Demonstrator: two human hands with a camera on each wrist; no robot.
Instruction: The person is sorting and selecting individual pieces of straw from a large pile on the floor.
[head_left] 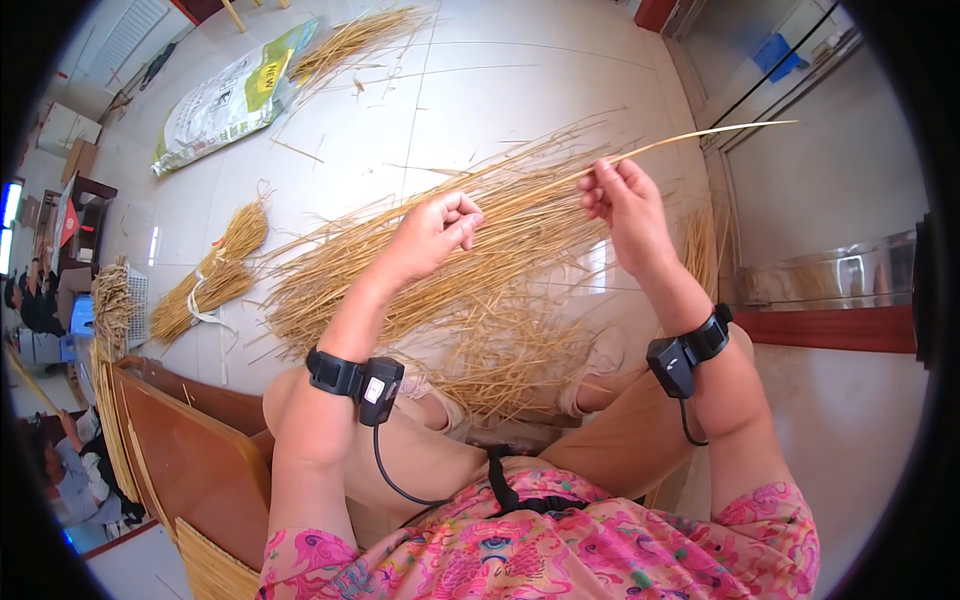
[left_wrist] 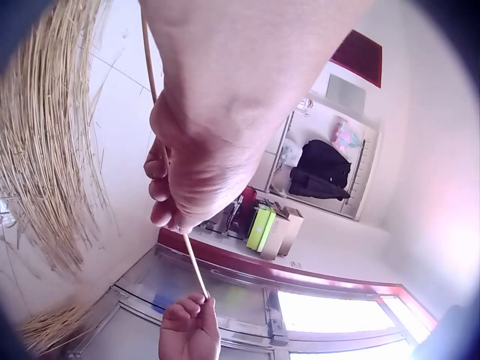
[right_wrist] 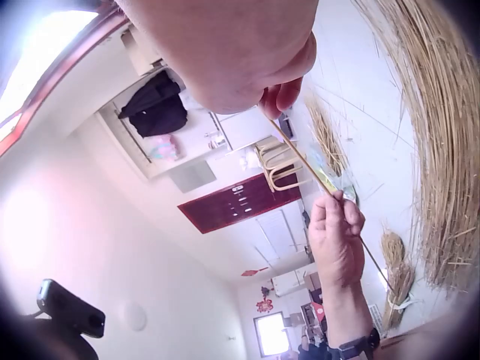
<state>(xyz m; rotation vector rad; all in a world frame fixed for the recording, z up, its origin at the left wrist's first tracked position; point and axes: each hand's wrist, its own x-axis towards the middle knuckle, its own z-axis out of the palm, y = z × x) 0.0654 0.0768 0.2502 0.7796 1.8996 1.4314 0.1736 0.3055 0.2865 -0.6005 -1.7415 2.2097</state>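
One long straw stalk point(head_left: 725, 129) runs through both hands. My left hand point(head_left: 435, 236) pinches it, with the fingers curled in. Farther along, my right hand point(head_left: 632, 208) grips the same stalk, and its pale end sticks out to the right. In the left wrist view, the stalk point(left_wrist: 196, 266) spans the gap between the hands; the right wrist view shows that stretch of the stalk point(right_wrist: 304, 159) too. Below the hands, a wide pile of loose straw point(head_left: 340, 295) lies on the floor, with shorter scattered straw point(head_left: 500, 370) near the feet.
A straw bundle tied with a white strip point(head_left: 205, 285) lies at left. Behind it is a printed bag point(head_left: 225, 110) with more straw point(head_left: 360, 40) by its mouth. A brown wooden board point(head_left: 195, 430) stands by my left leg. Glass doors point(head_left: 820, 190) flank the right side.
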